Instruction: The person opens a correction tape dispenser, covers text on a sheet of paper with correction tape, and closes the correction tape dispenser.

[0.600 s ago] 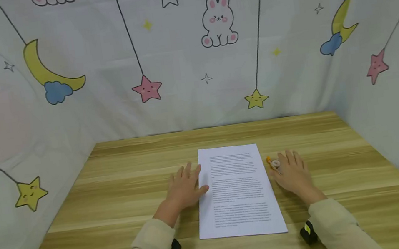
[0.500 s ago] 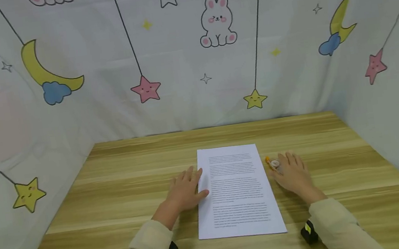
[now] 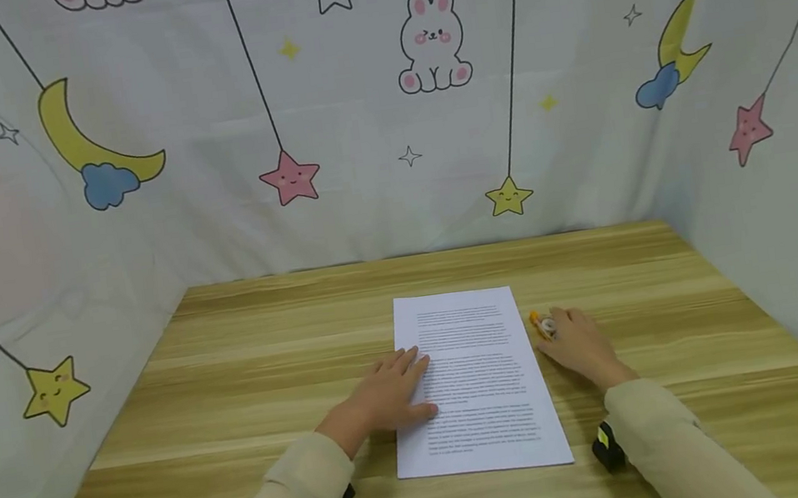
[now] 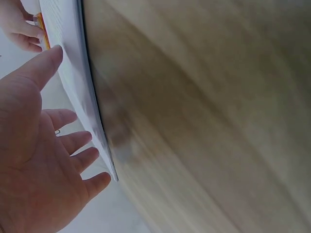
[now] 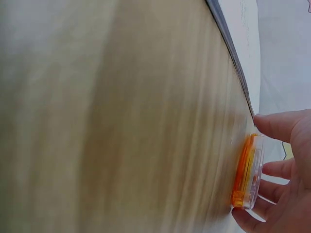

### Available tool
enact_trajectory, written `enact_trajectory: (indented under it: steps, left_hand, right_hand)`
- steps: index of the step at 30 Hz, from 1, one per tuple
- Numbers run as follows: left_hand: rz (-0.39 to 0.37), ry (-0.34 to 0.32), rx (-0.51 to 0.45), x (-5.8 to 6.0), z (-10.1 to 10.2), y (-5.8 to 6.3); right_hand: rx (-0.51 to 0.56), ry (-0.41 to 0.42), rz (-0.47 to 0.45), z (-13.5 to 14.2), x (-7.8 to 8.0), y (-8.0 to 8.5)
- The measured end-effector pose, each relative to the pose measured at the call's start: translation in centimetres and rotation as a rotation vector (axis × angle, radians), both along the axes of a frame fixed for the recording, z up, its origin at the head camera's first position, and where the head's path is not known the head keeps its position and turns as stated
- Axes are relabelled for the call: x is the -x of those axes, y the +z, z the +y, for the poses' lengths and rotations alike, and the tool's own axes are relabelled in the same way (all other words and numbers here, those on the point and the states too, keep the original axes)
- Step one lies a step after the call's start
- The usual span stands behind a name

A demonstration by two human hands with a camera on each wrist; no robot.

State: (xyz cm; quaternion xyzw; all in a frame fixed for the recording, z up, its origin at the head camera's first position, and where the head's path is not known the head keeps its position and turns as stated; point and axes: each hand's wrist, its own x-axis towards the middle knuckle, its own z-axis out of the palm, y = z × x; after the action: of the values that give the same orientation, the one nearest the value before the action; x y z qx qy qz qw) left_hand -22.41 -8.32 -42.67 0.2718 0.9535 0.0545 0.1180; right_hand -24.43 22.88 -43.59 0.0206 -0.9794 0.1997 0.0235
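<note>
A stack of printed paper lies in the middle of the table. My left hand is spread over its left edge, fingers loosely apart; in the left wrist view the left hand holds nothing. Just right of the paper lies an orange and clear plastic correction tape with a white reel inside. Over its right side is my right hand. In the right wrist view, fingers of the right hand lie along the clear side of the correction tape, while the thumb tip stands a little off its end.
The wood-grain table extends on both sides of the paper. A white cloth printed with stars, moons and rabbits hangs behind it and along both sides. A black wrist device sits under the right sleeve.
My left hand has moved right and nearer to me, further over the paper. My right hand has shifted slightly left, its fingers closer about the correction tape. Paper and tape stay in place.
</note>
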Motion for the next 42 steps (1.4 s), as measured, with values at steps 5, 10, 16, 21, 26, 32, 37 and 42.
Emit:
enact_trajectory:
  steps: [5,10,16,21,26,32,37,42]
  left_hand:
    - [-0.041,0.004,0.006,0.0,0.5,-0.3]
    - [-0.05,0.011,0.016,-0.1,0.7,-0.3]
    - [-0.066,0.015,0.004,-0.1,0.7,-0.2]
    - [-0.007,-0.018,-0.05,-0.1,0.3,0.4]
    - [0.108,-0.078,-0.228,0.1,0.0,1.4]
    - [0.391,-0.111,-0.419,0.3,0.1,2.7]
    - [0.503,-0.064,-0.47,0.4,0.7,3.8]
    - [0.51,-0.019,-0.502,0.3,1.4,4.7]
  right_hand:
    - [-0.031,-0.045,-0.066,-0.2,0.3,-0.1]
    - [-0.045,-0.056,-0.061,-0.2,0.2,-0.2]
    - [0.053,-0.015,0.047,-0.8,-0.2,0.4]
    - [0.198,0.109,0.122,-2.5,-1.1,1.9]
    - [0.267,0.168,0.149,-4.1,-2.0,2.7]
    - [0.337,0.223,0.17,-5.5,-2.9,3.4]
    - [0.391,0.274,0.187,-6.7,-3.4,3.8]
    - [0.397,0.329,0.174,-7.7,-3.8,4.2]
